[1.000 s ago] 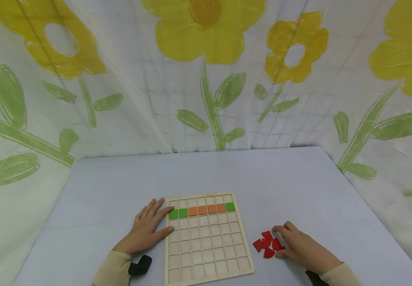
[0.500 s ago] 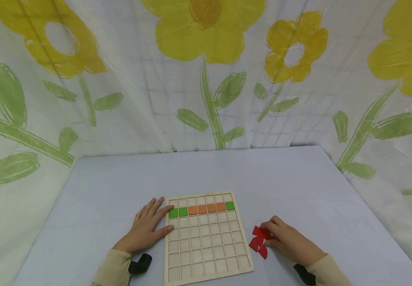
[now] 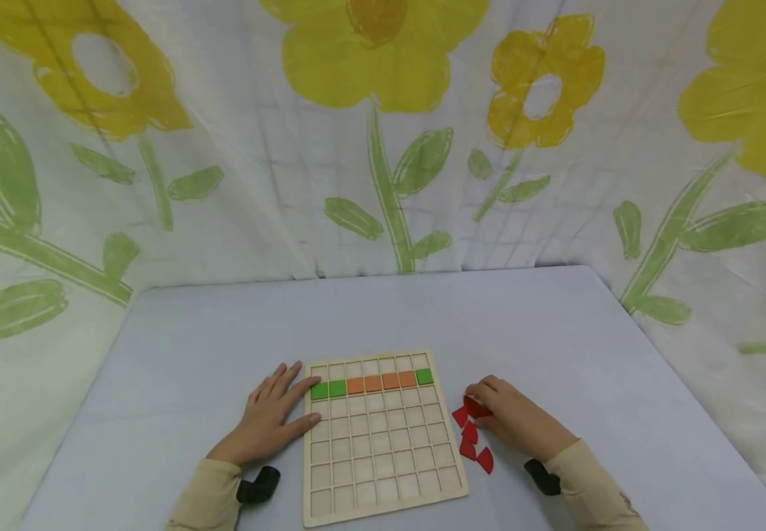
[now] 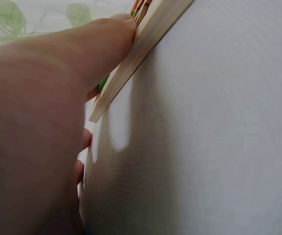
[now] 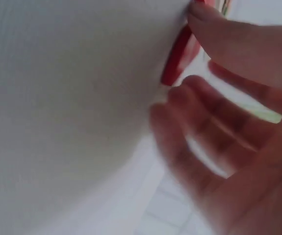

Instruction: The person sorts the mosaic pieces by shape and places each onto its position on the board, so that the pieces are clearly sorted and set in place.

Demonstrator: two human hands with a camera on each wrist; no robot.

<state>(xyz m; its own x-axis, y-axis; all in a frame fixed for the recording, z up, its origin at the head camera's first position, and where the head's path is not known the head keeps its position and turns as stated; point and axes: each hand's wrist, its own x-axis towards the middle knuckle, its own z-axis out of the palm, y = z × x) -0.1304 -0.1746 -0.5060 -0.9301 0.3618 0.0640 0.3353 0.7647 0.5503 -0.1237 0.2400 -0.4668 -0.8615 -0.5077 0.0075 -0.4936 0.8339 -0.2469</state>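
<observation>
A square wooden grid board [image 3: 383, 435] lies flat on the table. Its second row from the far side bears green tiles [image 3: 337, 389] and orange tiles [image 3: 373, 383]. My left hand [image 3: 263, 424] lies spread at the board's left side, index finger and thumb resting on its edge; in the left wrist view the thumb [image 4: 106, 44] presses over the wooden rim. Right of the board, my right hand [image 3: 519, 420] pinches a red wedge-shaped piece [image 3: 476, 407] between thumb and fingers. Several more red wedges [image 3: 468, 448] lie loose between hand and board.
The table [image 3: 223, 324] has a pale cloth top. Behind it hangs a white curtain [image 3: 257, 184] with painted yellow flowers. A black wrist device [image 3: 260, 484] sits below the left hand, another [image 3: 542, 477] below the right.
My right hand has swept left and away from me, shifting the red wedges closer to the board and spreading them into a line. My left hand stays on the board's edge.
</observation>
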